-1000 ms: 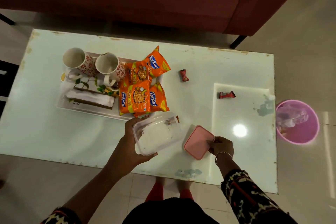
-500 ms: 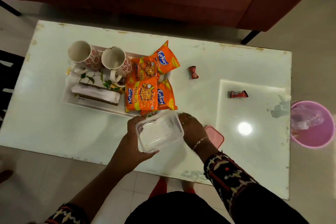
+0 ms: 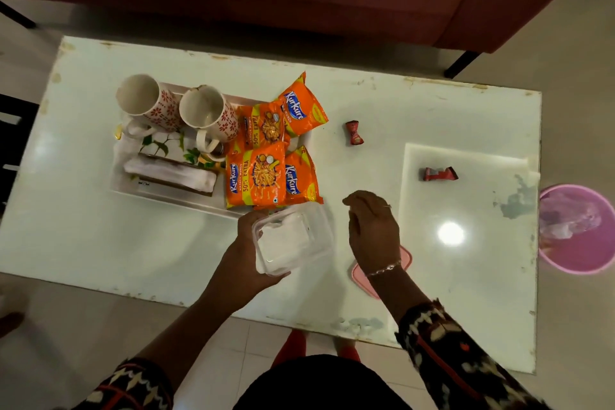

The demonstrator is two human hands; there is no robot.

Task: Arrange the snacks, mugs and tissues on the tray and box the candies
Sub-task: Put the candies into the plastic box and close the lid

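My left hand (image 3: 248,256), forearm reaching in from seven o'clock, palm up with fingers curled in a holding grasp. My right hand (image 3: 374,231), forearm entering from five o'clock, hovers palm down and empty, fingers loosely spread and pointing toward eleven o'clock, bracelet at the wrist, patterned sleeve at the forearm

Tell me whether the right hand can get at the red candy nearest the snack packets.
Probably yes: the right hand is open and empty, and only bare table lies between it and the candy.
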